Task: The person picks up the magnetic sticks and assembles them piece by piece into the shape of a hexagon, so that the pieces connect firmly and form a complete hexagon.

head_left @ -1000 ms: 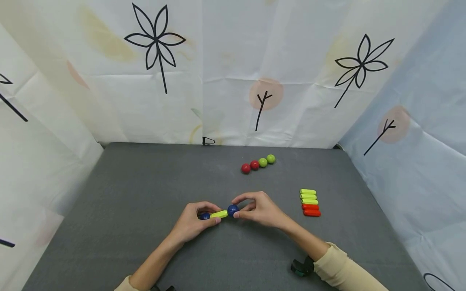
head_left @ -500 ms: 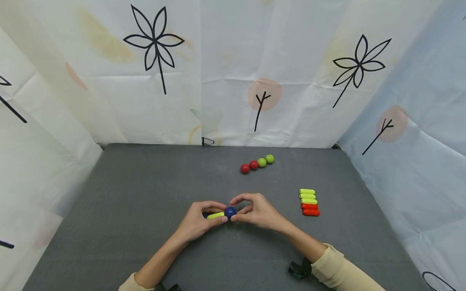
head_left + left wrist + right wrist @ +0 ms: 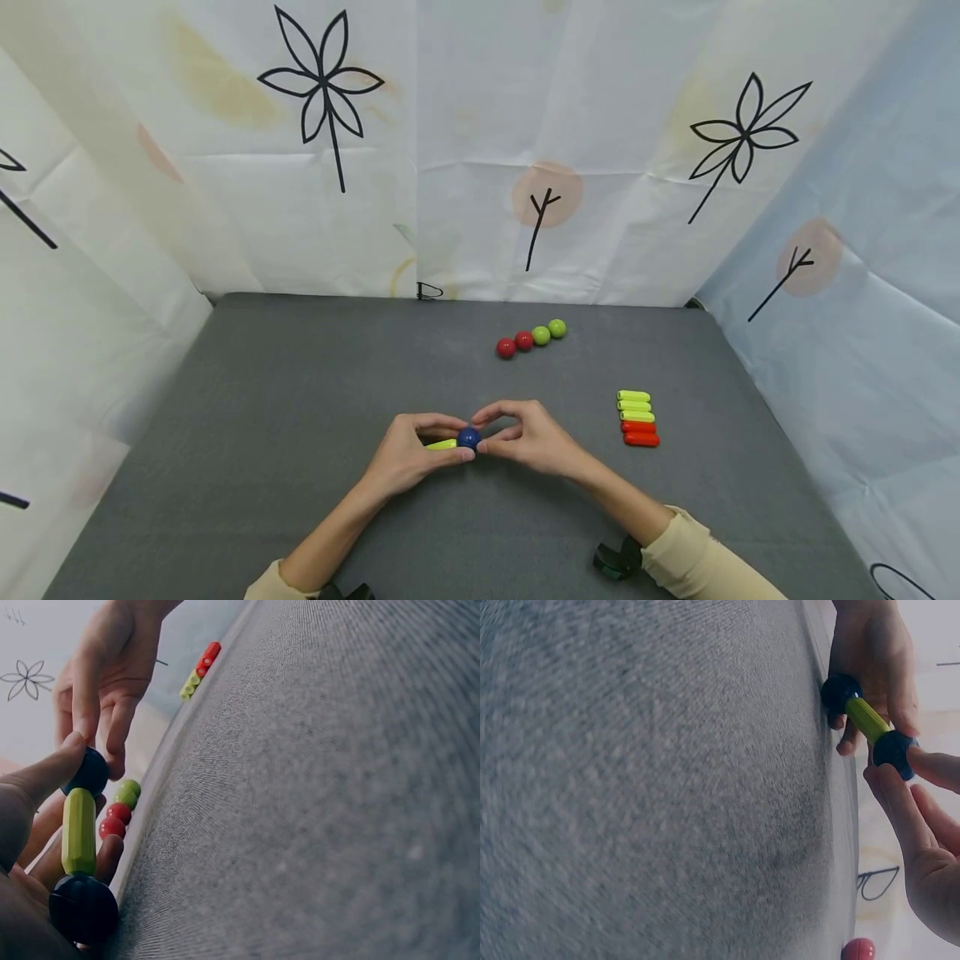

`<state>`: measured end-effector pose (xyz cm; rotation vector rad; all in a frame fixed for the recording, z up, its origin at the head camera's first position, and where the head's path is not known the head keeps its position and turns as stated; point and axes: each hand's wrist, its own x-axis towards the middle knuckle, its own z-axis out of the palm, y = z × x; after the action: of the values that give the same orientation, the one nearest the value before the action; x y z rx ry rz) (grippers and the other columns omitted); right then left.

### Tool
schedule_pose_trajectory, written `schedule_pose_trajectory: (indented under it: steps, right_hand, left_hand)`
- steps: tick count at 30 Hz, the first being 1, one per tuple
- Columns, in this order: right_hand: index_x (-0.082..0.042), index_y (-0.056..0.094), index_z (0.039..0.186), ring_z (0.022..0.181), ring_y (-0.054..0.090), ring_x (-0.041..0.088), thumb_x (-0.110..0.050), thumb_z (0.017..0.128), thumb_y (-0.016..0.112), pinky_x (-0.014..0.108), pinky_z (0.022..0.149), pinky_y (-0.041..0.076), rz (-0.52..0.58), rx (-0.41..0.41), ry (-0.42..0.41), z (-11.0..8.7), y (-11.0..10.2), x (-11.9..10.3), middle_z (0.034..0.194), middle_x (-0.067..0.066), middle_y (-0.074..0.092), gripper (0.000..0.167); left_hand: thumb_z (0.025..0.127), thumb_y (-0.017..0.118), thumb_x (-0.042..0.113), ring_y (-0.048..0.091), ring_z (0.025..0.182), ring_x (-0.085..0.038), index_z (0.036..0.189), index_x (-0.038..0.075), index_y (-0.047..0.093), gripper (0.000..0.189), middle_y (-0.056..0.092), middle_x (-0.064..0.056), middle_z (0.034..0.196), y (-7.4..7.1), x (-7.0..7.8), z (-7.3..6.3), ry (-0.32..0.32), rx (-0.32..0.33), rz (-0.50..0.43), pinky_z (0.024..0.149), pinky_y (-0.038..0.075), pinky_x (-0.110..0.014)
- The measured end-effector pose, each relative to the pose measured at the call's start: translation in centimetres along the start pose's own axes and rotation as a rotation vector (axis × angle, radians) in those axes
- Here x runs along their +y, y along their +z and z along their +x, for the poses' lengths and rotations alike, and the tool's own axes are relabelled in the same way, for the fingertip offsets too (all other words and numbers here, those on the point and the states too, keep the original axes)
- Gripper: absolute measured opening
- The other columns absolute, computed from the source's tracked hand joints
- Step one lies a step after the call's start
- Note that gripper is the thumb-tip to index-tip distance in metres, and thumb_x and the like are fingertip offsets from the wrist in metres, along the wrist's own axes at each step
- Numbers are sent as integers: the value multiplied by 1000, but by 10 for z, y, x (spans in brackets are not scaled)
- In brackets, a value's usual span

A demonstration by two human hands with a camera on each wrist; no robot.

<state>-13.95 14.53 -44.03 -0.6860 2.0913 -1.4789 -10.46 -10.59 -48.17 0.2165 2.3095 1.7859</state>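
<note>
A yellow-green rod (image 3: 442, 445) has a dark blue ball (image 3: 468, 439) at its right end. A second blue ball (image 3: 82, 907) sits at the rod's other end, below my left palm in the left wrist view; in the head view that hand hides it. My left hand (image 3: 401, 457) pinches the right-end ball between thumb and fingers, with the rod running back beneath the palm. From the other side, my right hand (image 3: 536, 437) holds the same ball between thumb and forefinger tips, seen best in the right wrist view. Both hands are low over the grey tabletop (image 3: 300, 375).
Two red balls (image 3: 506, 348) and two green balls (image 3: 541, 336) form a slanting row farther back. To the right, yellow-green rods (image 3: 635, 407) lie stacked side by side with orange-red rods (image 3: 640, 433). A patterned white cloth (image 3: 465, 125) stands behind the table.
The left thumb and fingers have slid right along the rod onto the right-end ball. That ball has shifted slightly left, and the other ball has gone out of sight behind the left hand.
</note>
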Motion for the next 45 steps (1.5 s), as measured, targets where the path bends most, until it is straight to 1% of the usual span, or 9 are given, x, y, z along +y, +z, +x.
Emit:
schedule_pose_trajectory:
  steps: [3,6,11,17,25,29,35,40,45]
  right_hand:
    - [5,68,136,113,79,41,-3,101,75,24,90,64,13,10,3,-3,-7,-1,134,28,71,37]
    - [6,67,136,115,79,41,-5,101,76,26,92,64,3,37,1,-7,-18,0,134,30,71,38]
    - [6,68,135,112,81,27,-10,100,78,24,92,64,-34,113,-4,-16,-43,5,134,31,71,39]
    - [9,68,133,109,80,9,-7,99,79,23,90,64,-78,226,-40,-33,-81,15,132,36,71,39]
    - [4,72,130,105,76,-4,-10,100,78,20,89,63,-216,328,15,-62,-135,28,130,32,74,33]
    - [5,71,131,104,74,-7,-14,102,77,20,87,62,-292,352,51,-76,-159,38,130,32,74,36]
    - [2,70,136,105,71,-8,-21,103,77,18,88,59,-343,352,152,-95,-188,59,134,27,74,40]
    - [0,70,136,101,68,-5,-21,103,76,19,86,58,-376,328,225,-102,-201,76,133,24,75,40]
    - [0,74,132,95,66,1,-23,103,77,22,81,57,-393,309,259,-102,-207,83,128,22,77,37]
  left_hand:
    - [84,96,37,77,107,-13,114,21,84,36,85,-1,113,0,0,0,-17,3,8,89,59,-25]
    - [83,96,38,77,104,-12,113,23,85,35,85,1,111,0,0,0,-38,8,13,89,59,-24]
    - [82,97,40,76,102,-12,111,26,85,35,85,3,109,1,0,1,-60,15,34,88,58,-24]
    - [82,96,39,76,103,-12,111,24,85,34,85,1,110,2,1,0,-59,3,49,88,58,-25]
    - [83,96,39,75,105,-13,111,24,85,34,85,1,110,1,1,-1,-59,-3,45,88,57,-24]
    - [83,96,39,75,105,-13,111,23,85,34,85,0,111,2,1,-1,-56,-4,38,87,58,-24]
    - [83,96,38,76,105,-13,111,23,85,34,85,0,113,2,1,-1,-63,-3,32,88,58,-23]
    - [84,95,38,75,106,-14,112,23,85,34,84,0,115,2,0,-1,-66,-4,43,90,58,-26]
    - [83,96,40,76,106,-12,112,25,85,34,84,2,115,2,0,-1,-60,5,51,90,58,-25]
